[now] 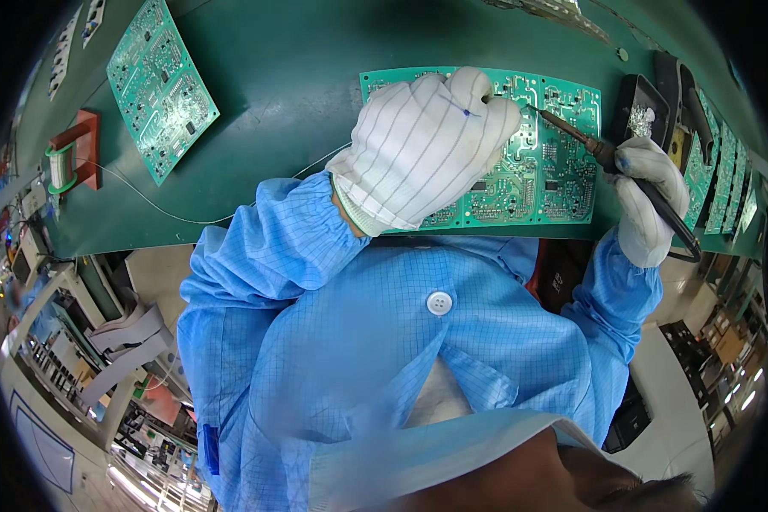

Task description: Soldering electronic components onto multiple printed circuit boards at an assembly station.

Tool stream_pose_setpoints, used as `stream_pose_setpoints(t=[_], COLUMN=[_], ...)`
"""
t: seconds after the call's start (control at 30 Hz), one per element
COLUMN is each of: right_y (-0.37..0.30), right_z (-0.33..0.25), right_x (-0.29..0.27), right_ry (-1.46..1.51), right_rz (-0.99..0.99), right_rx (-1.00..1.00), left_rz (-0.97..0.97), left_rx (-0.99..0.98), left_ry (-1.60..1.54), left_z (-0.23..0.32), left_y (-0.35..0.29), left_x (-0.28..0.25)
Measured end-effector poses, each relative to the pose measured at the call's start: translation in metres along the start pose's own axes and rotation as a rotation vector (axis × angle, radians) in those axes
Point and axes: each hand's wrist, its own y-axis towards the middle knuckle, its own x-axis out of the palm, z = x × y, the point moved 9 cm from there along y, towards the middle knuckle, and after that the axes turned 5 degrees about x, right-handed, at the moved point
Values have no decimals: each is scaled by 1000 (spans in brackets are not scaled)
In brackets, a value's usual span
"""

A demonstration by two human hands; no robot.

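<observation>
A green circuit board panel (565,175) lies flat on the bench in front of me. My gloved left hand (431,145) rests over its left part, fingers closed in a pinch and hiding much of the panel there. A thin solder wire (166,210) runs from a spool (61,169) at the left and passes under that hand; its free end is hard to make out. In my gloved right hand (650,192) is a soldering iron (604,154), held like a pen. Its tip points left and down onto the board, close to my left fingertips.
The spool sits in a reddish-brown holder (87,147). Another green board panel (162,90) lies at the far left. To the right stand a small black tray (631,96) with silvery bits and several more boards (725,175). The green bench's (290,94) near edge runs by my body.
</observation>
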Motion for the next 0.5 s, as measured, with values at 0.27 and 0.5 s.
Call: stream_pose_setpoints(t=[0.27,0.5], right_y=[10,-3], right_z=[-10,-19], right_x=[0,-11], right_ry=[-117,-233], right_rz=[-70,19], right_rx=[-79,-78], left_rz=[29,49], left_rx=[1,-83], left_ry=[2,-186], left_z=[-1,-13], left_y=[4,3], left_x=[-2,-21])
